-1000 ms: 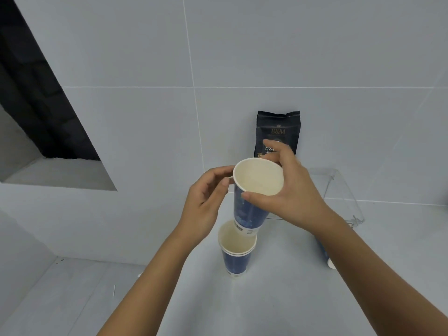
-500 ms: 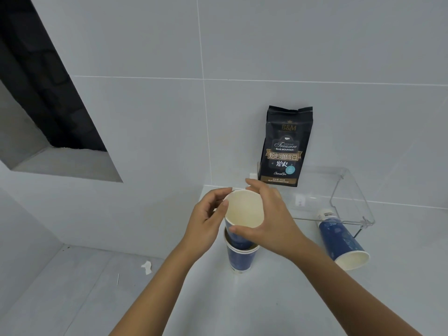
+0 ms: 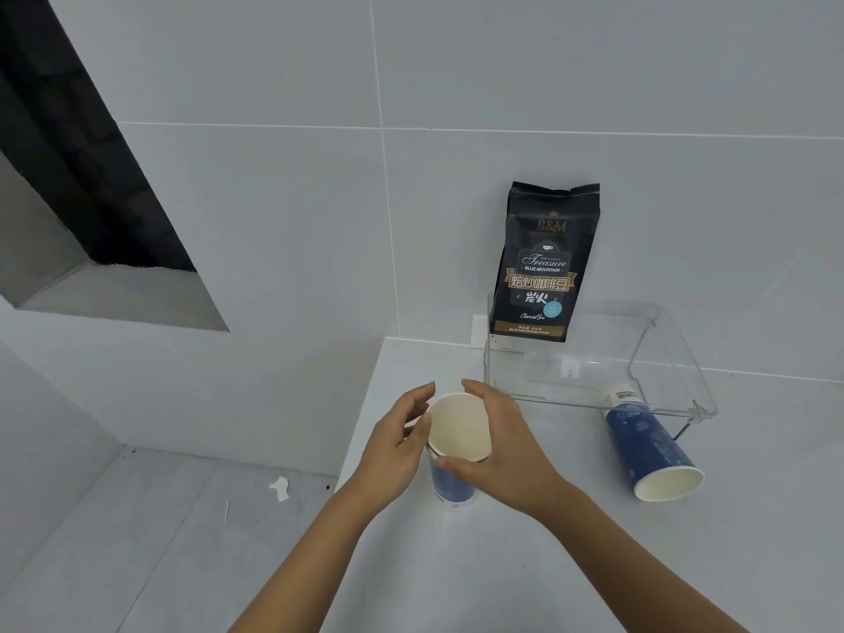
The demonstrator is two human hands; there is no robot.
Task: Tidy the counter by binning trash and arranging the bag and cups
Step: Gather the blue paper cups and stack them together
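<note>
A stack of blue paper cups with a white inside stands upright near the left edge of the white counter. My right hand grips the top cup's rim from the right, thumb at the front. My left hand lies against the stack's left side, thumb at the rim and fingers spread above it. Another blue cup lies on its side to the right, mouth toward me. A black coffee bag stands upright against the wall.
A clear acrylic stand sits at the back of the counter, with the bag on it and the lying cup's base under its front edge. A white paper scrap lies on the grey floor left of the counter's edge.
The cup that I held in the air has come down into the cups standing on the counter. The view has tilted, so the lying cup and the whole bag now show.
</note>
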